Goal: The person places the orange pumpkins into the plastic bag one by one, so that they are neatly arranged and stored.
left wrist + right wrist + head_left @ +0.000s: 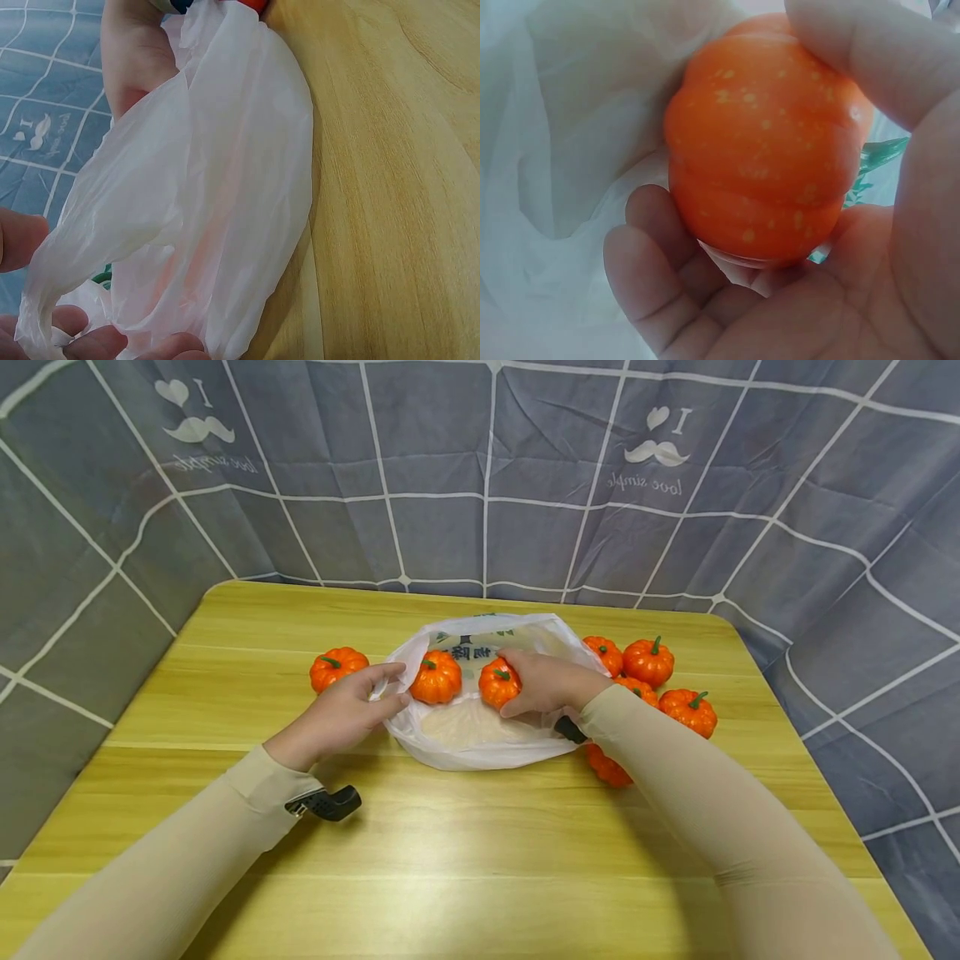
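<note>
A white plastic bag (480,756) lies on the table with its mouth spread wide. My left hand (341,714) is at the bag's left rim, its fingers hooked in the thin plastic (187,180). Inside the mouth, on the left, sits a small orange toy pumpkin (437,677) with a green stem. My right hand (543,681) reaches into the bag and grips another toy pumpkin (765,142), thumb on one side and fingers round the other. Just beyond my left hand, outside the bag, is one more orange pumpkin (337,667), partly hidden by that hand.
Several orange pumpkins (648,662) cluster right of the bag, some partly hidden by my right arm. Everything stands on a wooden table (450,860). A grey-blue checked cloth (427,452) hangs behind it and along both sides.
</note>
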Motion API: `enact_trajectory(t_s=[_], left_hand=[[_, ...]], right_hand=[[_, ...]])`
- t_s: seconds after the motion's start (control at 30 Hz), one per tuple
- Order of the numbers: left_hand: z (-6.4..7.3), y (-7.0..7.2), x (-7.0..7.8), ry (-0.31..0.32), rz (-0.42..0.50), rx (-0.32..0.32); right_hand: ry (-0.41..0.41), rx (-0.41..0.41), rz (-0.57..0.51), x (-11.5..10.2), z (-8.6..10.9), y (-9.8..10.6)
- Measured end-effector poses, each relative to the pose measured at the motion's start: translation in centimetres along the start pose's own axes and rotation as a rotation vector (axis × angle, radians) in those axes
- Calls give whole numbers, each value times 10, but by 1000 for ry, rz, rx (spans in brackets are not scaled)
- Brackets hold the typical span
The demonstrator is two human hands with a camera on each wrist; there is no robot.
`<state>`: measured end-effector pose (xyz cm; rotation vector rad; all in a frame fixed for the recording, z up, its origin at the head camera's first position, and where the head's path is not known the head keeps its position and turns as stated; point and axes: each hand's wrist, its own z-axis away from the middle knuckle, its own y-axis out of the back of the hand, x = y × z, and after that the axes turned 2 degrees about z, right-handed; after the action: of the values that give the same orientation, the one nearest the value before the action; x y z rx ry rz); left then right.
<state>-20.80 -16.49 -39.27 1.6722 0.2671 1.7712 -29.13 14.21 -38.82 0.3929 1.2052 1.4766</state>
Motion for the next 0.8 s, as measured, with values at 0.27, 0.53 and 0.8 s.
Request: enact_trajectory(t_s=[0.27, 0.53, 0.8], left_hand=[[-1, 0, 0, 0, -2, 0], [-1, 1, 0, 2, -22, -1], [0, 1, -1, 0, -12, -1]], right_hand=[[-9, 9, 27, -1, -1, 2], [-13, 14, -3, -2, -4, 2], [0, 39, 14, -4, -6, 1]])
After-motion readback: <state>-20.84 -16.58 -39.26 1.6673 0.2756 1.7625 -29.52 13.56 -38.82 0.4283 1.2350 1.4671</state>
